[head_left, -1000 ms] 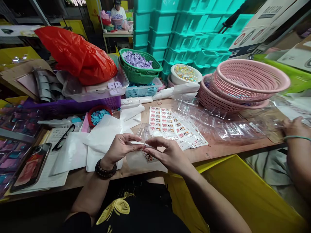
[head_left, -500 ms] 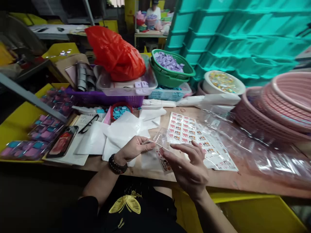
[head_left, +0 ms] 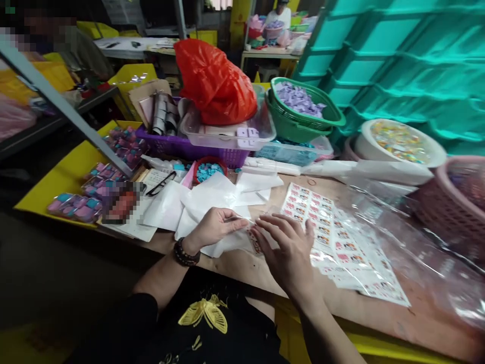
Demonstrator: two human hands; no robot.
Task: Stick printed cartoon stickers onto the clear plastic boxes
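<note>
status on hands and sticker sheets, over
Left hand pinching thin pale piece. Right hand at it, contact unclear. Sticker sheets fanned on table. Clear plastic packaging crowding their right side.

A workshop, this, and a busy hand-packing one by the look of it: teal crates (head_left: 397, 65) towering at the back, a long wooden bench (head_left: 337, 308) spread with sticker sheets (head_left: 322, 222) and clear plastic packaging (head_left: 413, 237), a green basket (head_left: 299, 130) heaped with small purple pieces (head_left: 299, 98), a yellow bin (head_left: 56, 177) holding filled packs (head_left: 76, 206), and beyond, a person (head_left: 279, 17) at another worktable (head_left: 273, 52) among more loaded baskets!
</note>
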